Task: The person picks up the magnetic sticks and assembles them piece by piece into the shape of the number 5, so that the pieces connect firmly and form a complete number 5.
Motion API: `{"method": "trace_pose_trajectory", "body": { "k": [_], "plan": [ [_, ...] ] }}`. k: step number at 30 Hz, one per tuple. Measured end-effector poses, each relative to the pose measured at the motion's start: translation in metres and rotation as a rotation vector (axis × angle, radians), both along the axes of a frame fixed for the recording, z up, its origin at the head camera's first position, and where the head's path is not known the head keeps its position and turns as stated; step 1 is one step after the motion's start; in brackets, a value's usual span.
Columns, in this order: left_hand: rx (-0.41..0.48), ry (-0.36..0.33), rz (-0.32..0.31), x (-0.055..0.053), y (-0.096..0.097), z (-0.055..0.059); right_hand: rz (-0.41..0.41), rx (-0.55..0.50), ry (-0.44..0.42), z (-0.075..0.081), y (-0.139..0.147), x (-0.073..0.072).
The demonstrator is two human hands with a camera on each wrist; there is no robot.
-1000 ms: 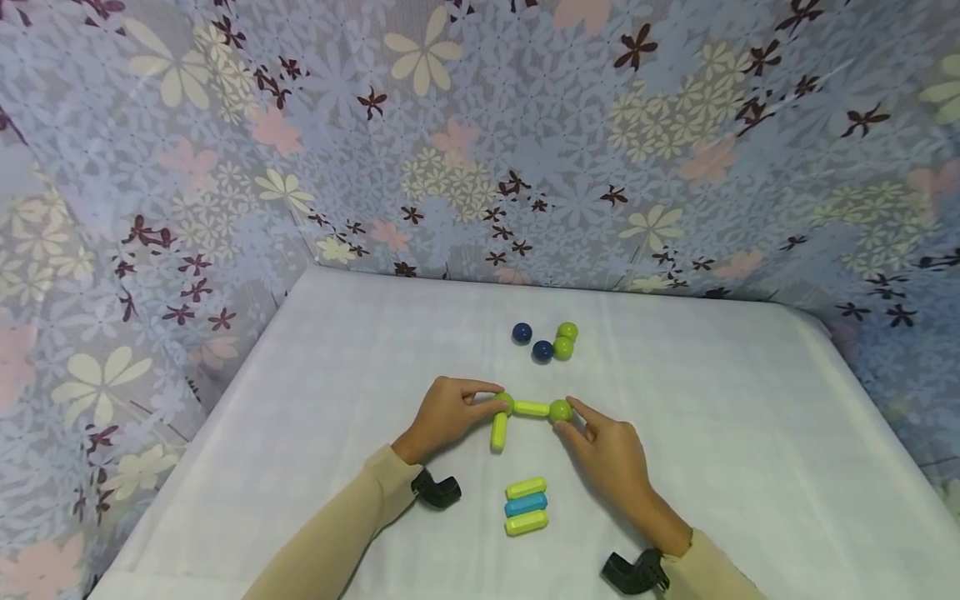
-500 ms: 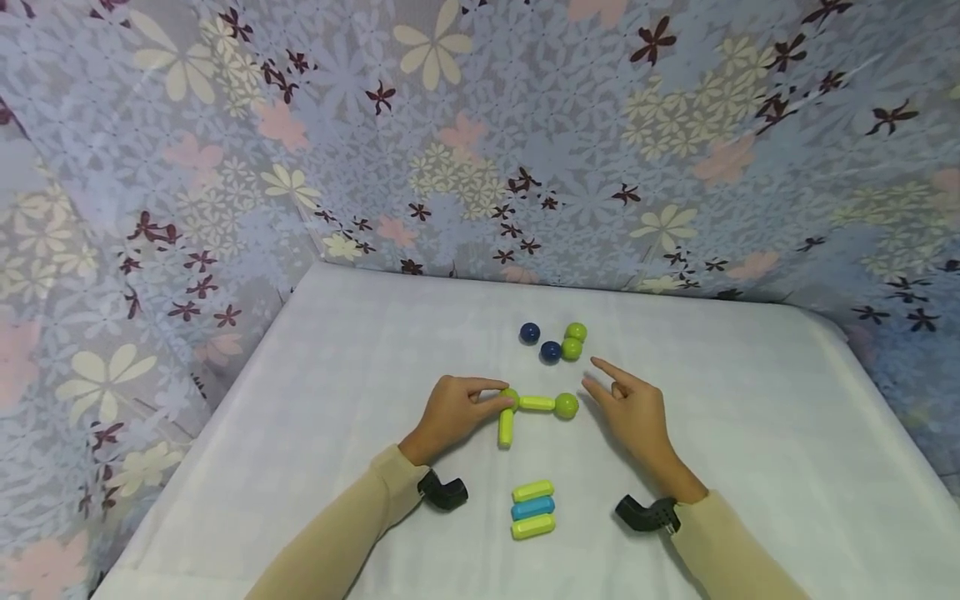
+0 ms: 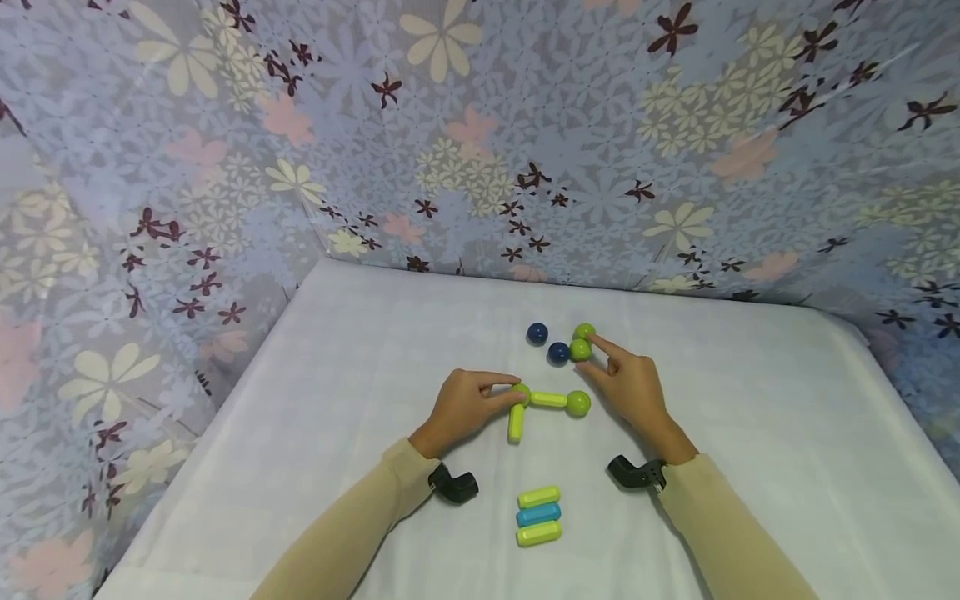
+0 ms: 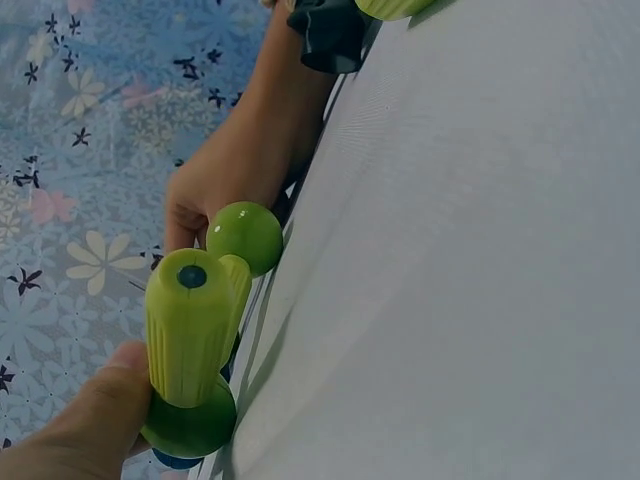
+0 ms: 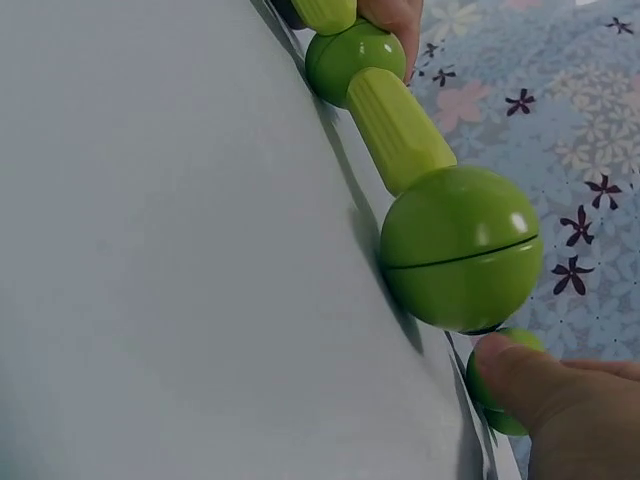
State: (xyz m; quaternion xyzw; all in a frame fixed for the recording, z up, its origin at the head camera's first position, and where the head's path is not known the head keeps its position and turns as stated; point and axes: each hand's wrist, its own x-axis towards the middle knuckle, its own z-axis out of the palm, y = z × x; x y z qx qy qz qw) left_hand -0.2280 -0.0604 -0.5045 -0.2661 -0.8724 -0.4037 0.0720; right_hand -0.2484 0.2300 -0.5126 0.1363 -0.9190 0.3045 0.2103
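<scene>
My left hand [image 3: 468,408] pinches a green ball [image 4: 190,420] between thumb and index finger. Two yellow-green sticks join at this ball: one stick [image 3: 516,423] points toward me, the other stick [image 3: 549,400] runs right to a second green ball [image 3: 578,403]. A round dark disc shows in the near stick's end in the left wrist view. Farther back, my right hand [image 3: 630,387] has its thumb and index finger on either side of a loose green ball [image 3: 581,350], seemingly touching it; in the right wrist view the thumb partly covers that ball.
Another green ball [image 3: 585,332] touches the one at my right hand. Two dark blue balls, a nearer blue ball [image 3: 558,353] and a farther blue ball [image 3: 537,333], lie to its left. Near me lie two yellow-green sticks with a blue stick [image 3: 538,514] between them.
My right hand has let go of the joined piece's right ball and moved back to the loose green balls. My left hand keeps its pinch on the corner ball.
</scene>
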Motion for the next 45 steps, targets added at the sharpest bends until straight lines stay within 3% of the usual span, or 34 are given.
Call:
{"method": "trace_pose_trajectory", "body": {
  "k": [7, 18, 22, 27, 30, 36, 42, 45],
  "plan": [
    [-0.002, 0.016, -0.017, -0.001, 0.002, 0.004, -0.041, 0.042, -0.014, 0.007, 0.001, 0.001],
    [0.006, 0.022, -0.011, 0.003, 0.0, -0.001, -0.088, -0.086, -0.027, 0.001, 0.002, 0.014],
    [0.007, 0.033, -0.02, 0.003, 0.001, -0.003, -0.144, -0.233, -0.072, 0.002, 0.003, 0.028],
    [0.004, 0.036, -0.021, 0.003, 0.001, -0.005, -0.273, -0.513, -0.267, 0.006, -0.003, 0.053],
    [-0.011, 0.027, -0.011, 0.003, 0.0, -0.006, -0.287, -0.642, -0.32, 0.008, -0.012, 0.073],
    [-0.023, 0.03, 0.0, 0.002, -0.003, -0.005, -0.141, -0.652, -0.191, 0.007, -0.037, 0.109],
    [-0.035, 0.033, -0.003, 0.001, -0.004, -0.003, 0.119, -0.469, -0.171, 0.004, -0.064, 0.129],
    [-0.035, 0.043, -0.006, 0.001, -0.004, -0.003, 0.205, -0.364, -0.173, 0.001, -0.072, 0.133]
  ]
}}
